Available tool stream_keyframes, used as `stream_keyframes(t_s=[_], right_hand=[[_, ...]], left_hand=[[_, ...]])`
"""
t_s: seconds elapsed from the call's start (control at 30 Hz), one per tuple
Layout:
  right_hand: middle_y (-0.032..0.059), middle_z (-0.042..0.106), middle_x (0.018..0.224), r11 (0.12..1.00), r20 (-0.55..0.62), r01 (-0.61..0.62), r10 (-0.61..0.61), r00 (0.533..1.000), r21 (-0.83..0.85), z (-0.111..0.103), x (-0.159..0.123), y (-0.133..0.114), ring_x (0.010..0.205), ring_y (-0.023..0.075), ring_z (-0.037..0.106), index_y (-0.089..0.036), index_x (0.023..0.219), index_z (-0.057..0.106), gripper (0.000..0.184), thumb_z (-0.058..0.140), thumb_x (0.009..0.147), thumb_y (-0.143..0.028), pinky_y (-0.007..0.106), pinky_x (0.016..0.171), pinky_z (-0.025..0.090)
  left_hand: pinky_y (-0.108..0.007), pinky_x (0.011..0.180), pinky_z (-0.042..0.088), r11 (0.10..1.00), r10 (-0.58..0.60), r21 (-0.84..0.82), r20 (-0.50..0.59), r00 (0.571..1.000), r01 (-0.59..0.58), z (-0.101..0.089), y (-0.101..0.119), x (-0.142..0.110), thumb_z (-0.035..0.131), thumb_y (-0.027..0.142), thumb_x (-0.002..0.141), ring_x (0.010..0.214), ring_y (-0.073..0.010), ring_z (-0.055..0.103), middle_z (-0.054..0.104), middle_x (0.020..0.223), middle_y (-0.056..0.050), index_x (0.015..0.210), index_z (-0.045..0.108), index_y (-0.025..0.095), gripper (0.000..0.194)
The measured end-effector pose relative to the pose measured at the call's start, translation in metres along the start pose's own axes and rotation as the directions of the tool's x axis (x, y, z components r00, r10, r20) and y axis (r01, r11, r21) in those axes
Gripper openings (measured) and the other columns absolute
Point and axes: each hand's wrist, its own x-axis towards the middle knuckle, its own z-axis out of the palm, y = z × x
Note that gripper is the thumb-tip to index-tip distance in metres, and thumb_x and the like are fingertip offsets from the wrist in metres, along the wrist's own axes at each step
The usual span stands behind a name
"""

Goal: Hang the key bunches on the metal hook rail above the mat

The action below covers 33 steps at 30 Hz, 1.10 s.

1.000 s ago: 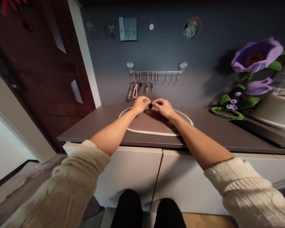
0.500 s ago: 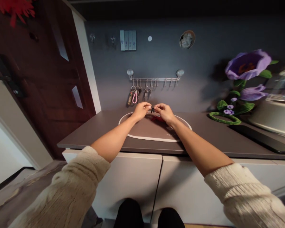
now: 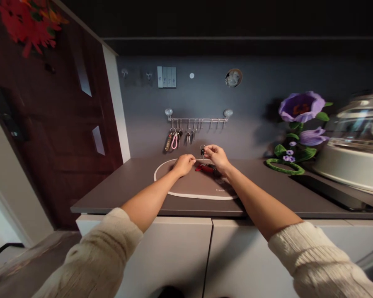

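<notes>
My right hand [image 3: 218,158] pinches a ring of keys [image 3: 202,151], raised in front of the wall below the hook rail [image 3: 199,120]. The ring stands up from the fingertips and the dark-headed keys hang down. Lower and to the left, my left hand [image 3: 184,164] hovers over the brown oval mat [image 3: 186,185], its fingers curled together and nothing visible in them. Behind and below my right hand, a red key bunch [image 3: 205,168] lies on the mat, partly hidden by that hand. Several key sets hang on the rail's left half, one with a pink loop [image 3: 174,141].
A purple flower ornament [image 3: 302,108] stands on the counter [image 3: 118,186] at right, beside a domed white appliance [image 3: 345,165]. A black phone-like slab [image 3: 332,193] lies in front of them. White cabinet doors [image 3: 161,248] are below; a dark red door [image 3: 65,136] is at left.
Both hands were together at the key ring. My left hand has let go and moved down and left, while my right hand keeps the keys. The view has tilted upward.
</notes>
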Motion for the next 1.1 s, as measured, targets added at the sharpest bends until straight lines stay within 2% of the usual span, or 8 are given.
stream_keyframes(t_s=[0.23,0.4,0.57,0.77,0.97,1.1], right_hand=[[-0.0042,0.048,0.055,0.998,-0.086,-0.049,0.053,0.995,0.040,0.001,0.034,-0.034,0.050,0.0048,0.045,-0.014,0.066,0.051,0.010,0.058,0.072,-0.018,0.023,0.059,0.048],[-0.0040,0.047,0.050,0.995,-0.136,-0.103,0.104,0.985,0.013,0.013,0.063,-0.046,0.045,0.0046,0.044,-0.014,0.063,0.050,0.013,0.049,0.074,-0.009,0.022,0.056,0.050],[-0.0031,0.048,0.048,0.988,-0.190,-0.150,0.153,0.970,0.030,0.029,0.084,-0.047,0.047,0.0058,0.049,-0.014,0.064,0.051,0.014,0.047,0.076,-0.006,0.024,0.057,0.052],[-0.0018,0.050,0.049,0.975,-0.305,-0.221,0.220,0.927,0.034,0.043,0.102,-0.045,0.046,0.0070,0.051,-0.012,0.066,0.052,0.014,0.046,0.077,-0.007,0.024,0.051,0.053],[-0.0024,0.048,0.049,0.967,-0.390,-0.250,0.248,0.887,0.046,0.047,0.105,-0.038,0.043,0.0078,0.051,-0.012,0.071,0.054,0.010,0.047,0.077,-0.007,0.026,0.051,0.054],[-0.0037,0.046,0.046,0.966,-0.386,-0.258,0.251,0.888,0.034,0.044,0.103,-0.031,0.042,0.0069,0.049,-0.011,0.073,0.056,0.007,0.050,0.076,-0.008,0.025,0.050,0.053]], left_hand=[[-0.026,0.074,0.043,0.994,-0.016,0.107,0.101,0.995,0.006,0.006,-0.002,0.000,0.046,0.025,0.079,0.079,-0.0165,0.059,0.068,0.087,-0.006,0.084,0.066,0.017,0.022],[-0.026,0.072,0.043,0.989,-0.052,0.144,0.150,0.987,0.031,0.005,0.002,-0.002,0.046,0.026,0.079,0.077,-0.0166,0.060,0.068,0.085,-0.006,0.084,0.067,0.017,0.023],[-0.026,0.071,0.043,0.985,-0.053,0.169,0.169,0.984,0.024,0.004,0.004,-0.002,0.044,0.025,0.080,0.076,-0.0164,0.059,0.068,0.084,-0.006,0.084,0.067,0.017,0.025],[-0.026,0.070,0.042,0.979,-0.066,0.204,0.183,0.981,0.027,0.002,0.006,-0.002,0.043,0.027,0.080,0.076,-0.0170,0.059,0.068,0.083,-0.007,0.084,0.067,0.017,0.027],[-0.025,0.072,0.042,0.975,-0.079,0.219,0.186,0.979,0.037,0.001,0.007,-0.001,0.043,0.028,0.081,0.075,-0.0158,0.059,0.068,0.083,-0.007,0.085,0.067,0.017,0.027],[-0.025,0.074,0.043,0.977,-0.083,0.210,0.179,0.980,0.045,0.001,0.005,0.000,0.045,0.028,0.081,0.077,-0.0159,0.059,0.068,0.085,-0.007,0.087,0.067,0.017,0.026]])
